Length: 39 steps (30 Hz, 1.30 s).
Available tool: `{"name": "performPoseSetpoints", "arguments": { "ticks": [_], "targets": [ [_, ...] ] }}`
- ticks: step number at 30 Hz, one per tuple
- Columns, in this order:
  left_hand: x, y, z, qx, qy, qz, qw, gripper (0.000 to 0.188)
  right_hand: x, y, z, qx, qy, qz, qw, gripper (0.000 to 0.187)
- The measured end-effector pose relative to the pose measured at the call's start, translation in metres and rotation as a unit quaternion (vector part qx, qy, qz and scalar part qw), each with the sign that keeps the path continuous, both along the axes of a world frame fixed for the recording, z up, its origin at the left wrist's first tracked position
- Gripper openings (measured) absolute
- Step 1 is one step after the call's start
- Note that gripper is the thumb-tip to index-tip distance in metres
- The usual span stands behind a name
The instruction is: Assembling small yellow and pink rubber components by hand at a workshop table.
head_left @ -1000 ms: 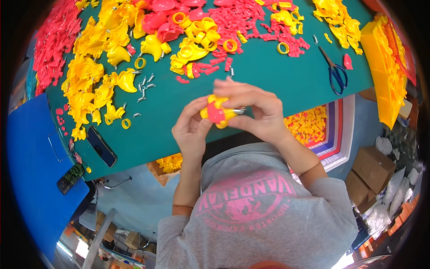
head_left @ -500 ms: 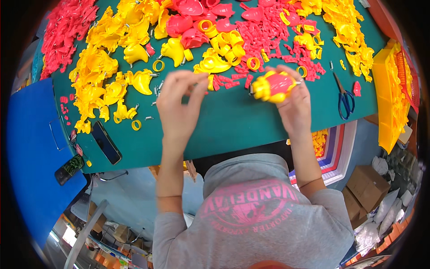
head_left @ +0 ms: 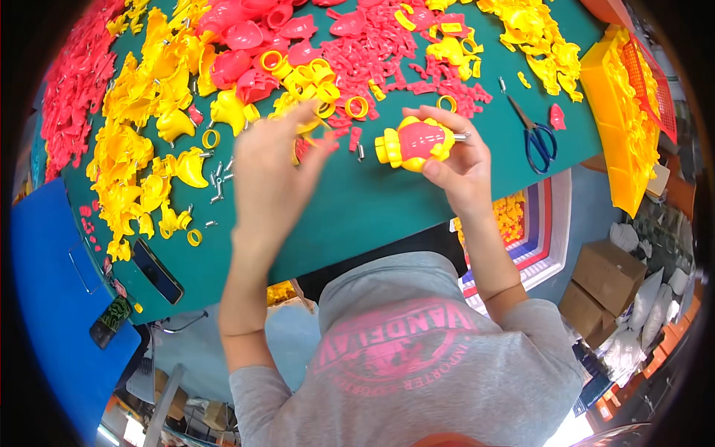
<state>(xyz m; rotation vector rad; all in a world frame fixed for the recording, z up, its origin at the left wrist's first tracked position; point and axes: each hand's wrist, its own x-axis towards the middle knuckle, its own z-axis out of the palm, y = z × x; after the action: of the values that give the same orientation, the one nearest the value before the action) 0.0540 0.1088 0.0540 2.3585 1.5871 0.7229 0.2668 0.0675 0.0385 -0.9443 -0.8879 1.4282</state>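
Note:
My right hand (head_left: 465,160) grips a small yellow plastic toy (head_left: 415,144) with a glossy pink oval panel on its upper face. A metal pin sticks out of the toy on the finger side. My thumb presses near its lower edge and the other fingers curl behind it. To the left, my left hand (head_left: 272,167) is over the table, blurred by motion, with thumb and forefinger apart and nothing visible between them. Beyond its fingertips lie a heap of yellow rings (head_left: 307,80) and some small pink pieces (head_left: 355,138).
Piles of yellow parts (head_left: 126,171) and pink shells (head_left: 246,36) cover the green table (head_left: 342,216). Several metal pins (head_left: 217,181) lie loose. Blue-handled scissors (head_left: 539,147) and a yellow bin (head_left: 612,123) are at right. A phone (head_left: 158,272) lies at the near left.
The view has shifted, so the table's contents sit farther left. My left hand stays blurred near the rings. The toy in my right hand has turned, and its pink panel shows more sharply.

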Motion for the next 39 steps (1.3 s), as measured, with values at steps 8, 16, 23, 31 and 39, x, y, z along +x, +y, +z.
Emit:
{"name": "performPoseSetpoints", "arguments": {
  "ticks": [8, 16, 23, 31, 39],
  "targets": [
    [0.032, -0.078, -0.051, -0.082, -0.188, -0.013, 0.979, 0.067, -0.003, -0.023, 0.001, 0.013, -0.329, 0.168, 0.929, 0.05],
    [0.019, -0.084, -0.046, -0.144, -0.248, -0.016, 0.958, 0.075, -0.03, -0.023, 0.024, 0.2, -0.508, 0.18, 0.818, 0.047],
    [-0.008, -0.081, -0.02, -0.104, -0.254, 0.005, 0.962, 0.054, -0.021, -0.032, 0.016, 0.211, -0.513, 0.176, 0.813, 0.054],
    [-0.106, -0.064, -0.003, -0.046, -0.259, 0.231, 0.937, 0.019, 0.139, -0.095, 0.003, -0.207, -0.425, 0.379, 0.795, 0.046],
    [-0.203, 0.012, -0.024, 0.162, 0.063, 0.351, 0.92, 0.026, 0.316, -0.209, -0.409, -0.441, -0.557, 0.005, 0.704, 0.047]
  ]
}}
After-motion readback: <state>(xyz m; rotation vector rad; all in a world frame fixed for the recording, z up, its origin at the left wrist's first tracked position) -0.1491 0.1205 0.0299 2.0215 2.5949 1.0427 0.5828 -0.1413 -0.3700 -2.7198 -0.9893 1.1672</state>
